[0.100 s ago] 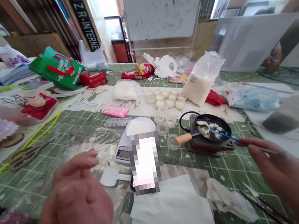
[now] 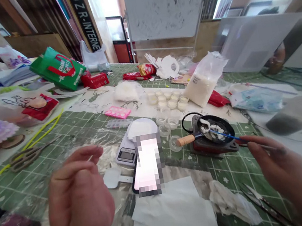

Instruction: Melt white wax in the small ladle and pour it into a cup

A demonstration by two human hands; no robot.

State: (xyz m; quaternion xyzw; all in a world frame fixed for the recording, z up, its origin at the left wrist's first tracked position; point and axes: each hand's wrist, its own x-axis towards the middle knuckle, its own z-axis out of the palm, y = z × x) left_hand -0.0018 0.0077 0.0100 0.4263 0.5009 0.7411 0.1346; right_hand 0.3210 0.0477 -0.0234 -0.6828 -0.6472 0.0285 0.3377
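Observation:
My right hand [image 2: 286, 171] at the lower right is closed on a thin blue stick [image 2: 226, 135]. The stick's tip rests among white lumps in a small black pan [image 2: 216, 128] with a wooden handle. The pan sits on a small red-and-black heater [image 2: 212, 148]. My left hand [image 2: 80, 207] hovers at the lower left, palm toward me, fingers curled and pinched at the tips on a thin pale sliver too small to name. A phone [image 2: 147, 164] lies between my hands, against a small digital scale [image 2: 126, 154].
White paper sheets [image 2: 174, 214] and crumpled tissue [image 2: 231, 202] lie near the front edge. Small clear cups [image 2: 168, 127], a bag of white granules [image 2: 202, 82], scissors [image 2: 26, 158], a pink tray [image 2: 117, 112] and a green bag [image 2: 57, 69] crowd the green mat. Tweezers [image 2: 265, 206] lie at the lower right.
My left hand has shifted a little to the right and up. My right hand has risen slightly with the stick still in the pan.

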